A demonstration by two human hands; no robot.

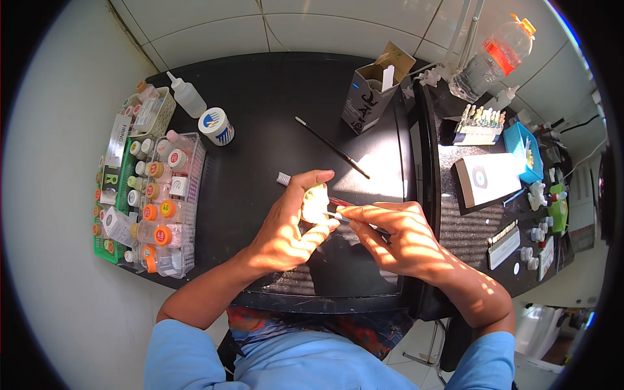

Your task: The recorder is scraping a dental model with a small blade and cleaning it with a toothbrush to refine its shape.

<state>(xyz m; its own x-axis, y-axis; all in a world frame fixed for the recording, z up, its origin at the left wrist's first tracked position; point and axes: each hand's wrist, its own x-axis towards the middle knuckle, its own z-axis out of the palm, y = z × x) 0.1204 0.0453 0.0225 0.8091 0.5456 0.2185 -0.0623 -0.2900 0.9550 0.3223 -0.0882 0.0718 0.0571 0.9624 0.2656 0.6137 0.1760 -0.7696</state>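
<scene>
Two hands [286, 224] [398, 235], one pale piece [314, 203]

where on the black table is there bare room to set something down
Bare black tabletop lies between the white jar and the loose brush, and between the clear basket and the left hand. Crowded: the left edge, packed with bottles, and the right side table, holding a large plastic bottle, white box and blue basket.

The right fingers [377, 213] hide much of a slim white-tipped tool [333, 215]. Glare and the left fingers [312, 179] obscure the detail of a pale piece [314, 203]; one end of a ribbed white object [283, 179] disappears behind them. Small items [537, 233] toward the side worktop's [455, 260] right edge are too tiny to identify. The blue shirt [312, 364] is cut off below.
</scene>
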